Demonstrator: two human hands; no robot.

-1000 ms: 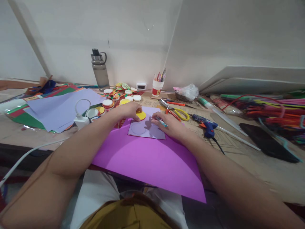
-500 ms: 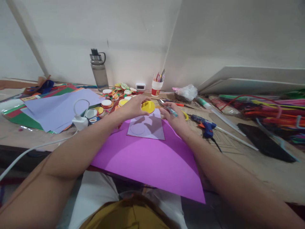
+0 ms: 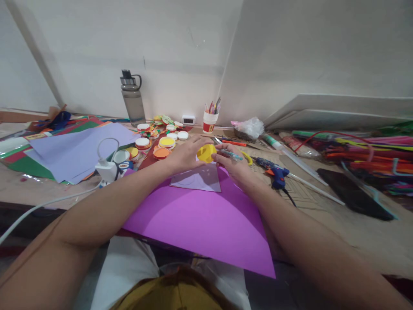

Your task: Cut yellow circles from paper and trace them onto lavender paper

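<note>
My left hand (image 3: 190, 155) is closed on a yellow round lid (image 3: 206, 152), held tilted above a small lilac sheet of paper (image 3: 208, 182). A drawn circle shows faintly on that sheet. Between the fingers of my right hand (image 3: 235, 167) lies a teal pen (image 3: 235, 155), and its fingertips reach the lid's right edge. The lilac sheet rests on a large bright purple sheet (image 3: 200, 219), whose front edge hangs past the table toward my lap.
Several round lids (image 3: 161, 153) and a water bottle (image 3: 133, 101) stand at the back left, beside lilac sheets (image 3: 74, 148). A cup of pens (image 3: 211, 122) is at the back. To the right lie orange-handled scissors (image 3: 232, 143), a blue glue gun (image 3: 277, 173) and a black flat object (image 3: 351, 193).
The yellow lid has moved slightly right and tilted, showing its hollow side or rim. My hands have come closer together, and my right fingertips now meet the lid.
</note>
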